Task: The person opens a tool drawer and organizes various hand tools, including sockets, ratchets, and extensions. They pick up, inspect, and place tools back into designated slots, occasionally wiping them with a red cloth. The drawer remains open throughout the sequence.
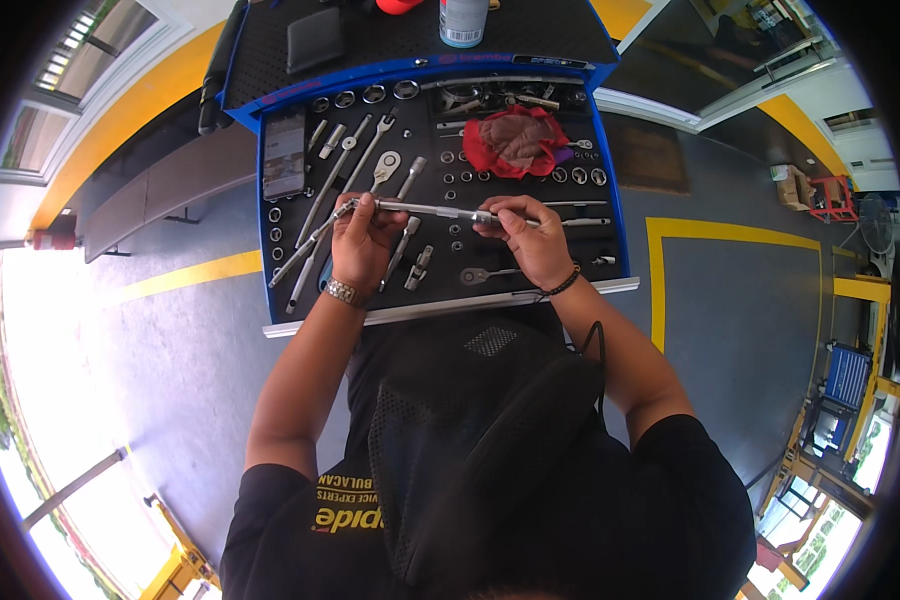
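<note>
Left hand (363,247) and right hand (533,241) grip a chrome bar (430,210) spanning between them.

- Wears a black short-sleeved shirt (690,490) with yellow lettering (348,519) at seven o'clock.
- Has a metal link wristband (343,292) at nine.
- Bears a dark bracelet (564,283) at three.

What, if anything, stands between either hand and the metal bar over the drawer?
Nothing visible: the left hand and right hand both hold the metal bar, with a bare stretch between them. The red cloth lies beyond the bar, apart from it.
</note>
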Available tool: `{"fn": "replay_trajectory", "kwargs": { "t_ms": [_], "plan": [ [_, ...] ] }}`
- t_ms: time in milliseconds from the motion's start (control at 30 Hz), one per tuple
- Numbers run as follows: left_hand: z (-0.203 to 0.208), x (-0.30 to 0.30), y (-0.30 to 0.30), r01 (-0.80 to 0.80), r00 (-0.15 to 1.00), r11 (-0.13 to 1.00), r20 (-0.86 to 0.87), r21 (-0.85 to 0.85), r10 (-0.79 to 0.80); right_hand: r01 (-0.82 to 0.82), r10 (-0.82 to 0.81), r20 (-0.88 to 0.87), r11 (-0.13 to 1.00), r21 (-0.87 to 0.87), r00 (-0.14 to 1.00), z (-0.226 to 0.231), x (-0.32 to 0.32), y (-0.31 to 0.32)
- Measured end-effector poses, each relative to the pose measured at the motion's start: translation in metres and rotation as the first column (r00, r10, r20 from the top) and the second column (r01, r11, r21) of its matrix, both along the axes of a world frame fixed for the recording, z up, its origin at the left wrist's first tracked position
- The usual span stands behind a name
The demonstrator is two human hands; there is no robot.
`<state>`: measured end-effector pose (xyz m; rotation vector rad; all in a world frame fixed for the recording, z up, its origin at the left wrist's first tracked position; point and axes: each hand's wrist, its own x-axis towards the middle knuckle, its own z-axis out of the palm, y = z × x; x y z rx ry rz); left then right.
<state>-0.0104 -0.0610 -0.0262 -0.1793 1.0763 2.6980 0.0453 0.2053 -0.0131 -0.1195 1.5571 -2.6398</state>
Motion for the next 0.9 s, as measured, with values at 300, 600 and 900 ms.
{"fn": "replay_trajectory", "kwargs": {
  "t_ms": [300, 600, 900],
  "plan": [
    [-0.003, -0.006, -0.002, -0.08, 0.983, 0.996, 0.17, 0.041, 0.072, 0.065, -0.073, -0.01, 0.821, 0.568, 0.997, 0.019, 0.007, 0.034],
    [0.014, 0.001, 0.011, 0.038, 0.988, 0.993, 0.155, -0.111, -0.021, -0.035, -0.097, -0.001, -0.368, 0.929, 0.995, 0.06, 0.069, 0.119],
    [0.008, -0.002, 0.001, -0.089, 0.972, 0.995, 0.215, -0.042, 0.096, -0.213, -0.099, 0.19, -0.373, 0.903, 0.977, 0.076, 0.061, 0.119]
  ]
}}
